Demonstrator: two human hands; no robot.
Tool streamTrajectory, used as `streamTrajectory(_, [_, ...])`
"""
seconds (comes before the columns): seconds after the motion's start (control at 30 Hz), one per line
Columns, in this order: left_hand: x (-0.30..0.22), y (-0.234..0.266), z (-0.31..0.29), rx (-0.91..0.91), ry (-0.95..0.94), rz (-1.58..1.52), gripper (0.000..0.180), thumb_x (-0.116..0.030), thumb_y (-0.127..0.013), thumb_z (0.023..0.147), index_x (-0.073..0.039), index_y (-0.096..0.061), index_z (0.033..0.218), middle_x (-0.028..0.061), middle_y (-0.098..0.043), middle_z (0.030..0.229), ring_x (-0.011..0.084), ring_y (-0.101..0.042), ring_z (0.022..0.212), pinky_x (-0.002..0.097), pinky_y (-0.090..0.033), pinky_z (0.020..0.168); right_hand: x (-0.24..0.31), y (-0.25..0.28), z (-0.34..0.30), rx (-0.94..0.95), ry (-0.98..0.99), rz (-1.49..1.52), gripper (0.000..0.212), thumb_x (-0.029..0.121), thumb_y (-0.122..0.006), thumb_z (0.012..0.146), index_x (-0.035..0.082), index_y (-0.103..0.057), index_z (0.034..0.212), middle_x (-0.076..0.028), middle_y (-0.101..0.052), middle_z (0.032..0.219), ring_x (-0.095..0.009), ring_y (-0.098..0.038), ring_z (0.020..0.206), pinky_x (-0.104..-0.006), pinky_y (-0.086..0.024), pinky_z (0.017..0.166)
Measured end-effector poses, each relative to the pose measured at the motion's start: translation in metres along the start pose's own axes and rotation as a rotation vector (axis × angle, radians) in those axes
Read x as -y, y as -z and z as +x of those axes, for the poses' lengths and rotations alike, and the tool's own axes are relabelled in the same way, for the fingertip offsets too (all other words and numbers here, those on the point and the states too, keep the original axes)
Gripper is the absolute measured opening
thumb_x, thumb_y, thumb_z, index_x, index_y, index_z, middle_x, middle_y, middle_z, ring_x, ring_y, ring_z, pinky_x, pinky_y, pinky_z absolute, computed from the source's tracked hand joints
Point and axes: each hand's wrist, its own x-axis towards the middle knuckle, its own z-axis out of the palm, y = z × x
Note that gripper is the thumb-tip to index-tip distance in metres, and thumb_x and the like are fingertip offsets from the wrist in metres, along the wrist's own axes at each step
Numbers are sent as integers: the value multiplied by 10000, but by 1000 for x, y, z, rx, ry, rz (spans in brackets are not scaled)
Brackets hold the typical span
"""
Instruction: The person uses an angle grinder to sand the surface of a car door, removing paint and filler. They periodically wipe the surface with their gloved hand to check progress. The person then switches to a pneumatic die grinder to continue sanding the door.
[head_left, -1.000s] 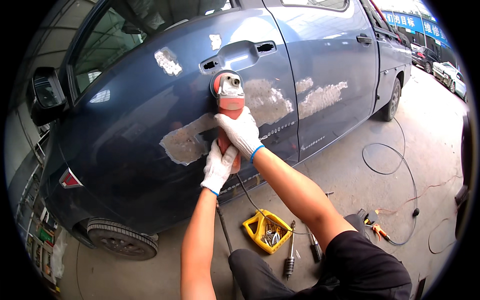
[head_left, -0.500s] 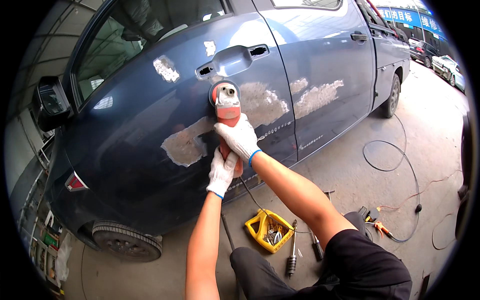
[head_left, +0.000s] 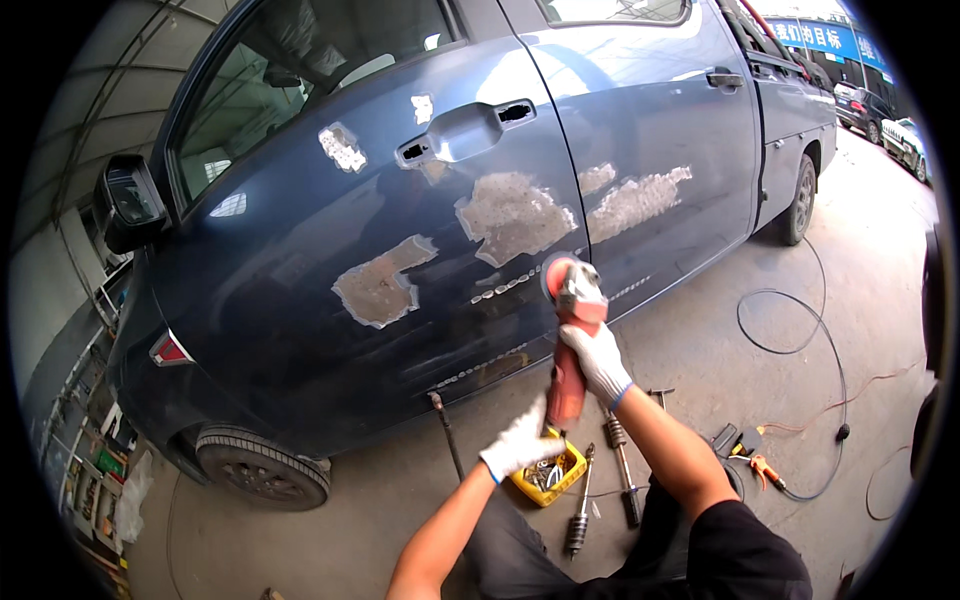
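My gloved right hand point(head_left: 597, 362) is wrapped round the body of a red angle grinder point(head_left: 567, 390). Its round disc point(head_left: 558, 274) is up near the lower part of the dark blue truck door point(head_left: 400, 215); whether it touches the panel I cannot tell. Below the grinder's rear end, my gloved left hand point(head_left: 522, 445) has its fingers apart and holds nothing. Bare sanded patches show on the door, a large one point(head_left: 515, 215) under the handle recess point(head_left: 465, 135) and a smaller one point(head_left: 383, 283) lower left. A row of weld-like marks point(head_left: 510, 285) runs beside the disc.
A yellow container point(head_left: 550, 490) of small metal parts stands on the floor by my knees. Slide hammers point(head_left: 580, 515) lie beside it. A metal bar point(head_left: 447, 430) leans at the sill. Looped cable point(head_left: 780, 320) and an orange-handled clamp point(head_left: 768, 472) lie to the right.
The grinder has come away from the area under the door handle, moving down and right in my right hand. My left hand has let go of its rear end.
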Motion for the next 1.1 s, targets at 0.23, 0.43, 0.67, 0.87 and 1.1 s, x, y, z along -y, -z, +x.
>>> streamTrajectory(0.23, [0,-76,7,47,20,-208,693,-253,-614,936,-31,-312,1519,243,-566,1350,326,-560,1242,360,-409,1058,-48,66,-22,-59,-242,89,457,244,-707,767,-1,-595,1137,-128,-673,978,-223,-676,850,-377,-556,758])
streamTrajectory(0.43, [-12,-67,23,159,89,103,801,-357,-668,876,-8,-321,1507,249,-465,1453,351,-454,1352,385,-342,1129,-31,92,-32,-109,-244,287,430,239,-679,808,14,-575,1159,-91,-625,926,-200,-631,772,-353,-540,712])
streamTrajectory(0.67, [-78,185,144,-870,-193,1092,843,-475,-562,916,61,-278,1501,291,-273,1554,425,-246,1453,494,-185,1189,-44,148,-10,-312,-217,451,395,199,-675,855,44,-543,1193,-75,-587,972,-205,-610,811,-370,-552,697])
streamTrajectory(0.87, [-56,242,230,-1235,-74,1409,879,-546,-491,945,99,-258,1496,315,-177,1588,489,-121,1483,596,-82,1196,-46,160,-1,-391,-226,485,461,232,-671,856,50,-499,1243,-104,-584,992,-257,-633,793,-423,-579,674])
streamTrajectory(1.1, [-51,223,259,-955,-310,1500,854,-544,-503,927,48,-294,1506,256,-211,1602,416,-131,1505,555,-51,1216,-41,163,3,-342,-272,566,465,174,-655,870,55,-460,1275,-111,-564,1013,-274,-636,803,-437,-591,659])
